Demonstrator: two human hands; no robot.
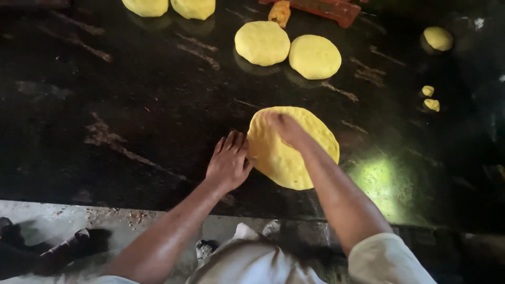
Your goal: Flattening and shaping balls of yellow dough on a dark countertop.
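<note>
Both hands are working a flattened yellow dough disc (292, 158) lying near the front edge of the dark counter (131, 105). Left hand (229, 164) is resting flat, fingers extended and unclenched, its fingertips touching the disc's left rim; right hand (284, 128) is pressing palm-down on the disc's upper surface, grasping nothing so far as the blurred view is showing. Judged from this posture, the step in hand is the hand-flattening of the disc, with one hand steadying the rim while the other is spreading the dough outward; a further move is likely calling for even pressure and a slight turn of the disc, so that the thin edge is not tearing or sticking to the stone. Behind, moving left to right, two dough pieces (168, 7) are sitting at the far edge, two thicker rounds (288, 49) are lying just beside each other, a reddish object (326, 8) is lying beyond them, and a small ball (437, 38) with two scraps (430, 98) is resting well apart at right.
</note>
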